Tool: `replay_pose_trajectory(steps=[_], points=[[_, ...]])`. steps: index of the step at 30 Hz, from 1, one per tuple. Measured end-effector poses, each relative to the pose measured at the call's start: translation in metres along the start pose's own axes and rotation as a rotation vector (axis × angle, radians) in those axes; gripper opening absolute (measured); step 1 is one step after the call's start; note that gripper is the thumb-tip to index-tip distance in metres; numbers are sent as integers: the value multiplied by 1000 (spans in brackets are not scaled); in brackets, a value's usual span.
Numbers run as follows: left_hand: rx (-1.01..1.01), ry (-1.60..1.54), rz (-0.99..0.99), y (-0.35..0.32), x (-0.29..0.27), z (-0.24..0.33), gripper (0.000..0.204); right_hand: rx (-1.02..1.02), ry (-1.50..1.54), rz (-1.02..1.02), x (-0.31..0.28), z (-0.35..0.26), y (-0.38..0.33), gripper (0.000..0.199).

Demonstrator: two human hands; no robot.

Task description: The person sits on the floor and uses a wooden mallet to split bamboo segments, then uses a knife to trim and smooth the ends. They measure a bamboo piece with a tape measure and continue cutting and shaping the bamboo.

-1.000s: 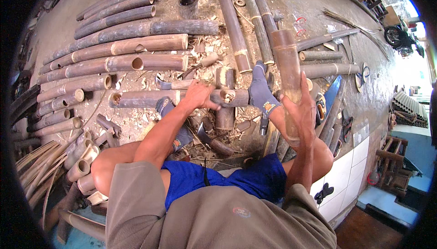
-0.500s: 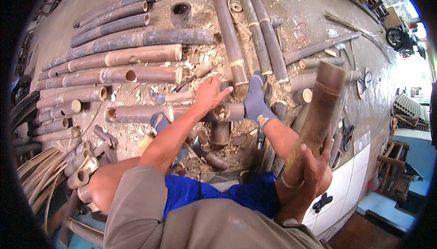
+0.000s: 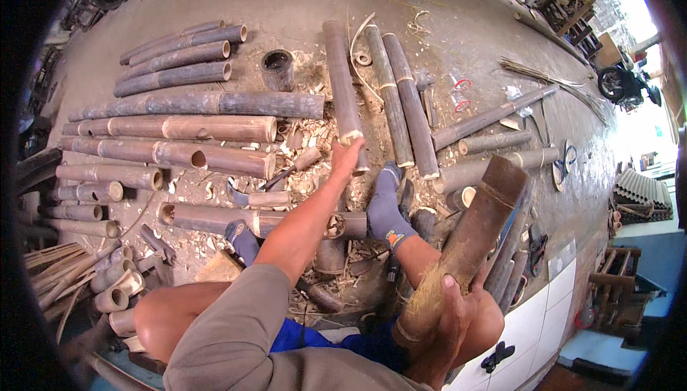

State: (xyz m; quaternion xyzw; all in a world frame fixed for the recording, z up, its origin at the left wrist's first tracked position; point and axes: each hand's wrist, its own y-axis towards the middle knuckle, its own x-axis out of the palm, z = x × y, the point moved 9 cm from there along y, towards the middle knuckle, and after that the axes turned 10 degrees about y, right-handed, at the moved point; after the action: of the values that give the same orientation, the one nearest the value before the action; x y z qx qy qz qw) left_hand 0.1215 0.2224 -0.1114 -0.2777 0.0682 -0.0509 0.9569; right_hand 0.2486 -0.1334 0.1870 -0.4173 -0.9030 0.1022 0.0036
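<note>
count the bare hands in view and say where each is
2: the left hand at the near end of a long bamboo tube; the right hand gripping a thick bamboo tube. No others visible.

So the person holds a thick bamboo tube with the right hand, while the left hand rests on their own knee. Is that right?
Not quite: the left hand isn't there. The head view shows it stretched forward, at the near end of a long bamboo pole. The right hand does hold a thick bamboo tube.
</note>
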Motion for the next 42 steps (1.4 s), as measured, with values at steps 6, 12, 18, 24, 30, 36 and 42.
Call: replay_pose_trajectory(steps=[6, 12, 18, 24, 30, 36, 42], points=[[270, 20, -174, -69, -42, 84, 70, -85, -51, 27, 9, -19, -7, 72], [684, 150, 22, -155, -124, 154, 84, -109, 107, -115, 30, -19, -13, 85], [997, -112, 28, -271, -170, 292, 72, -175, 72, -149, 33, -10, -19, 86], [1029, -261, -13, -276, -178, 233, 68, -277, 35, -196, 44, -15, -21, 84], [962, -257, -43, -257, -156, 174, 78, -241, 95, -210, 40, -5, -24, 86], [926, -139, -69, -245, -144, 153, 82, -242, 54, -166, 42, -6, -25, 86], [923, -52, -54, -265, -132, 171, 80, -273, -16, -170, 43, -5, -23, 89]])
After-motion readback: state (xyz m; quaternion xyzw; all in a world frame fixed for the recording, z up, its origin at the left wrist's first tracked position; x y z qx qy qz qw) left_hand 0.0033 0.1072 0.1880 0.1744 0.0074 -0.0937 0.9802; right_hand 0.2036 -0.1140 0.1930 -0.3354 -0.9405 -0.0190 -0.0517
